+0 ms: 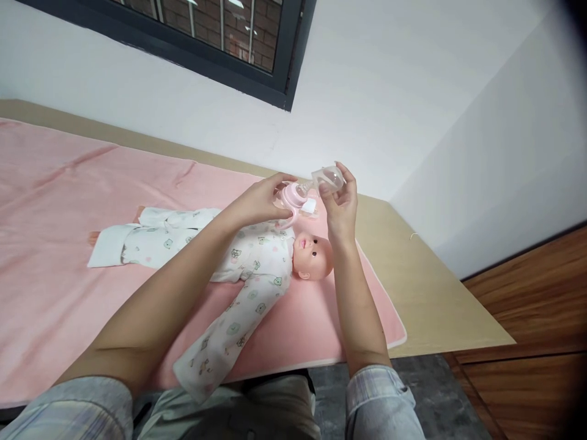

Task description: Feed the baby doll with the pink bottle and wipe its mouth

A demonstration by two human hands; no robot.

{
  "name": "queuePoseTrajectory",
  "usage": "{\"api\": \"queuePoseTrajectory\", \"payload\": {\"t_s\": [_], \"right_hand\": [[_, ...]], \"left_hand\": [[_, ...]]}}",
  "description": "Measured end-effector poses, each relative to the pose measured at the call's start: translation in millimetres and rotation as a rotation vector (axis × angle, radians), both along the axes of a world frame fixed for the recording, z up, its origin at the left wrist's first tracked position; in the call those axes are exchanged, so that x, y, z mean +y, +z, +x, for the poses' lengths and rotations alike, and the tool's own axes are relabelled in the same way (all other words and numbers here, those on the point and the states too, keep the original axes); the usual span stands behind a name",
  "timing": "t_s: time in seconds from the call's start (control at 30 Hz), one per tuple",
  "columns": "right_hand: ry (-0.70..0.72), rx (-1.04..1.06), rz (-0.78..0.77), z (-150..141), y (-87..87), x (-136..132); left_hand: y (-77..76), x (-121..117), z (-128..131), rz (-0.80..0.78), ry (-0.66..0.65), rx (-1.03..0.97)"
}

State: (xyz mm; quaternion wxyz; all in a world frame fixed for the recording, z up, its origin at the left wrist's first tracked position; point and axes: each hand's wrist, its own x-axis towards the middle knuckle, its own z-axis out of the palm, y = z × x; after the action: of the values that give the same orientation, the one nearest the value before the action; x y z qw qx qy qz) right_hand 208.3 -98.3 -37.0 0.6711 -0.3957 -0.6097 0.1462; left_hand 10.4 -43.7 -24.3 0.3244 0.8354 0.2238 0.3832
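Two hands are at work, both occupied. The left grip is closed around one baby bottle, with fingers over its far side and its pink collar and looped handle showing beyond the fingertips. The right grip pinches one clear cap between the thumb and the fingers. So the bottle lies within the left grip, its translucent teat pointing to the right grip, and the cap sits right at the teat's tip; whether the two touch, I cannot tell. Just behind the bottle is one small white item, partly hidden and too unclear to identify.

Below the hands lies one doll, on its back, head to the right between the two forearms, two feet to the left. It wears a white printed outfit; one sleeve stretches toward the person and reaches over the near edge. Under the doll is one pink blanket, wrinkled at the left, covering much of one tan desk, whose bare surface shows at the right and along the back. Farther out stand white walls, one dark-framed window with bars, and wood-grain panels at the right, above a grey floor.
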Motion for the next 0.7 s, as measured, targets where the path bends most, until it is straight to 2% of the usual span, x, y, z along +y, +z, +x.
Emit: {"api": "queuePoseTrajectory", "payload": {"t_s": [0.17, 0.4, 0.6, 0.7], "right_hand": [[0.061, -0.057, -0.045, -10.8, -2.2, -2.2], [0.160, -0.112, -0.103, -22.1, -11.0, -1.7], [0.128, -0.112, -0.075, -27.5, -14.0, -0.7], [0.058, -0.138, -0.041, -22.5, -13.6, 2.2]], "left_hand": [[-1.2, -3.2, 3.9, -0.007, 0.035, 0.001], [-0.6, -8.4, 5.4, 0.085, 0.126, -0.006], [6.7, -27.2, 2.9, 0.230, 0.194, 0.085], [14.7, -42.0, -2.7, 0.349, 0.210, 0.148]]}}
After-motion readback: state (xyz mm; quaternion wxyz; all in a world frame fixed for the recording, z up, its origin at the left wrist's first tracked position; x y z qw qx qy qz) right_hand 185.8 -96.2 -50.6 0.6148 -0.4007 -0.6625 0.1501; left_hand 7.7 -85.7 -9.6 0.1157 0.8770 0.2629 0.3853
